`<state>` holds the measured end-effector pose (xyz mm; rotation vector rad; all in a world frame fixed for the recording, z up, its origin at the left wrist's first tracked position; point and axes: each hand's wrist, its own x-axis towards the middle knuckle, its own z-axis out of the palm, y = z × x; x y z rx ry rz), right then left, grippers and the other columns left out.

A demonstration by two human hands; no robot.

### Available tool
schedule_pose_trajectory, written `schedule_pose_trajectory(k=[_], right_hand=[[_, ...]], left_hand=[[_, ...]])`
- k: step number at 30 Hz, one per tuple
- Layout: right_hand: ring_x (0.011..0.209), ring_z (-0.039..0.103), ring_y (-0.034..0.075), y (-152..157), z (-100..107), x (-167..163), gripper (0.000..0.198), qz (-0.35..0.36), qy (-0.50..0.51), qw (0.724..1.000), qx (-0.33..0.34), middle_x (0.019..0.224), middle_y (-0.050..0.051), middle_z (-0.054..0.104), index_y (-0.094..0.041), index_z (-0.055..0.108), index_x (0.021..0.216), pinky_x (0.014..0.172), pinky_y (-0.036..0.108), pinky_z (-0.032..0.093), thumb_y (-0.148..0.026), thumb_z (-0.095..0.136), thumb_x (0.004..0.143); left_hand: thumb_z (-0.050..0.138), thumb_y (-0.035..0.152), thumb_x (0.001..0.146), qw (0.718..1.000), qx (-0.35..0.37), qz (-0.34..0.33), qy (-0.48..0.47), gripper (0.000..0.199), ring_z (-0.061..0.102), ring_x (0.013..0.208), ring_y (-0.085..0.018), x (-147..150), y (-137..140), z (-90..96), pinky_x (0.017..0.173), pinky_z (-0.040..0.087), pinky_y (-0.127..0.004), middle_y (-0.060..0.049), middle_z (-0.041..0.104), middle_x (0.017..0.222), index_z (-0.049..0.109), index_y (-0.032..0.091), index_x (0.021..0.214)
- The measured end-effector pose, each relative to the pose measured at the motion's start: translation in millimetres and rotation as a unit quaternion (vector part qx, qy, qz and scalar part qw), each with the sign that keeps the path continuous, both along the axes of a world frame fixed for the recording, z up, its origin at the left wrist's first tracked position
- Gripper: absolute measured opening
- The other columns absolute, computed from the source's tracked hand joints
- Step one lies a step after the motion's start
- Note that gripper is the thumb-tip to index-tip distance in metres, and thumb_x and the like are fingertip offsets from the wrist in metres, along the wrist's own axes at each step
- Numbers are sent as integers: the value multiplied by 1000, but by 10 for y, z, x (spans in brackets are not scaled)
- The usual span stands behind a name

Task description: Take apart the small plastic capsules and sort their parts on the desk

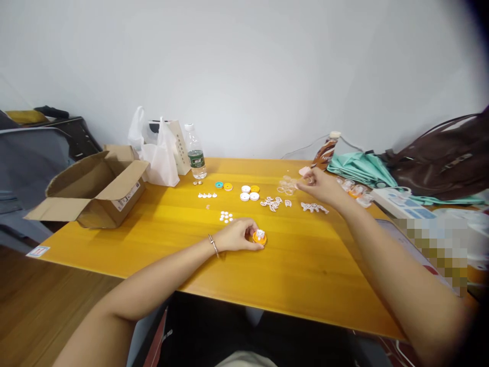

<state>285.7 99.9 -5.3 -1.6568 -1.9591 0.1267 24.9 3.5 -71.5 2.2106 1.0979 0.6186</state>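
My left hand (pixel 244 235) is closed around a small round orange base with a white figure (pixel 260 236) on top, resting low on the wooden table. At the right, my right hand (pixel 319 184) reaches out with its fingertips pinched together beside a cluster of clear plastic rings (pixel 286 185). What lies between those fingertips is too small to make out. A pale pinkish piece (pixel 304 171) shows just behind them. Several white cut-out pieces (pixel 272 204) lie nearer to me, and another group of white cut-out parts (pixel 314 207) sits below my right wrist.
White discs (pixel 226 217), small white parts (pixel 207 195), white wheels (pixel 249 196), and teal and orange rings (pixel 223 186) lie mid-table. An open cardboard box (pixel 95 196), white bag (pixel 160 160) and water bottle (pixel 196 155) stand left. A brown bottle (pixel 327 151) and power strip (pixel 405 204) are right.
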Motion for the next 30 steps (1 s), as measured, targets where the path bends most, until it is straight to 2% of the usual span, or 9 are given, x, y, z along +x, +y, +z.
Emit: schedule_pose_trajectory(k=[3, 7, 17, 21, 24, 26, 28, 30], right_hand=[[65, 51, 17, 370, -231, 169, 32, -87, -50, 994, -50, 74, 6, 58, -14, 52, 90, 55, 25, 34, -35, 57, 67], [60, 50, 17, 546, -404, 226, 30, -125, -67, 988, -59, 70, 6, 58, -14, 52, 92, 54, 26, 32, -29, 55, 67], [54, 48, 14, 608, -462, 181, 30, -128, 25, 987, -97, 61, 1, 54, -13, 54, 88, 52, 24, 33, -25, 62, 62], [54, 50, 14, 575, -380, 196, 41, -122, 46, 988, -83, 62, 1, 54, -11, 51, 101, 51, 24, 36, -18, 62, 62], [61, 53, 14, 346, -304, 100, 40, -77, 74, 993, -39, 72, 2, 57, -13, 48, 107, 57, 24, 40, -22, 58, 70], [69, 56, 14, 55, -308, -51, 30, -7, 93, 995, -21, 79, 3, 60, -16, 52, 102, 63, 24, 44, -32, 53, 76], [76, 58, 16, -293, -373, -232, 27, 156, 122, 979, -47, 84, 5, 62, -17, 56, 95, 69, 28, 47, -38, 51, 79], [89, 59, 20, -609, -481, -389, 37, 260, 122, 954, -91, 97, 6, 64, -19, 58, 99, 81, 33, 47, -44, 60, 72]], left_hand=[[68, 42, 63, 1000, 4, 0, 4, 35, 51, 67, -11, 0, -9, 17, 59, 39, -21, -1, 58, 77, 56, 15, 83], [67, 42, 64, 1000, 12, -6, 8, 35, 51, 68, -11, -8, -20, 26, 60, 39, -21, -1, 57, 78, 56, 16, 85], [66, 42, 66, 999, 27, -13, 16, 34, 50, 68, -11, -6, -25, 31, 60, 38, -20, -1, 58, 77, 55, 16, 84], [66, 42, 65, 1000, 26, -9, 15, 34, 50, 68, -11, -8, -18, 28, 60, 38, -20, -1, 58, 78, 56, 16, 85], [67, 42, 65, 1000, 25, -12, 9, 34, 50, 68, -11, -8, -15, 19, 60, 38, -21, -1, 58, 78, 56, 16, 85], [66, 41, 66, 1000, 25, -17, 4, 34, 50, 68, -11, -7, -17, 20, 60, 38, -21, -1, 57, 78, 55, 16, 85], [66, 41, 66, 1000, 25, -20, 0, 33, 49, 68, -11, -7, -20, 27, 60, 38, -21, 0, 56, 77, 55, 16, 85], [66, 43, 67, 1000, 20, -23, -4, 34, 48, 66, -10, -9, -18, 35, 59, 37, -20, 0, 55, 75, 55, 16, 85]])
